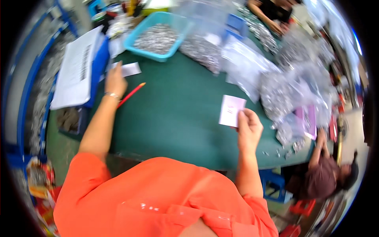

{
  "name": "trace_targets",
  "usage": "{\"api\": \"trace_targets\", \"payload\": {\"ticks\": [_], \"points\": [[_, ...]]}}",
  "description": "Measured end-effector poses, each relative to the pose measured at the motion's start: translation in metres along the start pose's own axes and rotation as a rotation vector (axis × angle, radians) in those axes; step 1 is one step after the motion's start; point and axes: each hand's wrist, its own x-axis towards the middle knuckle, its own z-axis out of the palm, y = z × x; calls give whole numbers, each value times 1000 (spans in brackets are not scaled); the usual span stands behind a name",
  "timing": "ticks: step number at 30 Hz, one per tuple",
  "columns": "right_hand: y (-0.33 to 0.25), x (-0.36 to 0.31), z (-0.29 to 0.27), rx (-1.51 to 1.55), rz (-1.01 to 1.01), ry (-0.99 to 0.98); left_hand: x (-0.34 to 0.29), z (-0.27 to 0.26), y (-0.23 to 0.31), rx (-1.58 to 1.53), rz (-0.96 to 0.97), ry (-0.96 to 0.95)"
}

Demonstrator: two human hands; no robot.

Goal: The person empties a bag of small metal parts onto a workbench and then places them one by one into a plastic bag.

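Between the thumb and fingers of my right hand (249,125) is a small white paper slip (232,110) with dark marks, held up over the green table (177,118). My left hand (115,82) reaches to the far left of the table, its fingers closed at a second white paper slip (131,69); slight blur softens the fingertips. Beside the left wrist lies a red pencil (132,94). A little beyond that hand stands a turquoise tray (160,57) of small shiny metal parts. Left of it, printed sheets (77,67) rest on a blue holder (101,65).
Clear plastic bags of metal parts (276,94) crowd the right side, with loose pieces (298,145) near the edge. Another bag of parts (201,51) lies at the back. One co-worker (272,15) sits at the far right, another (321,177) at the near right.
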Motion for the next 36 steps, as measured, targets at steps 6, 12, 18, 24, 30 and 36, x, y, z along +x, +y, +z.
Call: {"api": "trace_targets", "payload": {"ticks": [6,12,18,24,30,36], "points": [[-9,-6,-26,-27,-80,63,8,11,-24,164,-58,-38],[-90,80,-126,-532,-809,841,1,0,-3,172,145,18],[-130,159,-179,-1285,-483,591,0,9,-2,308,128,-269],[-133,108,-240,-931,-674,675,5,8,-18,346,121,-210],[-67,45,-290,-1002,38,338,-33,-18,40,43,299,-149],[51,48,-252,-1109,81,346,-23,1,-18,270,165,-39]]}}
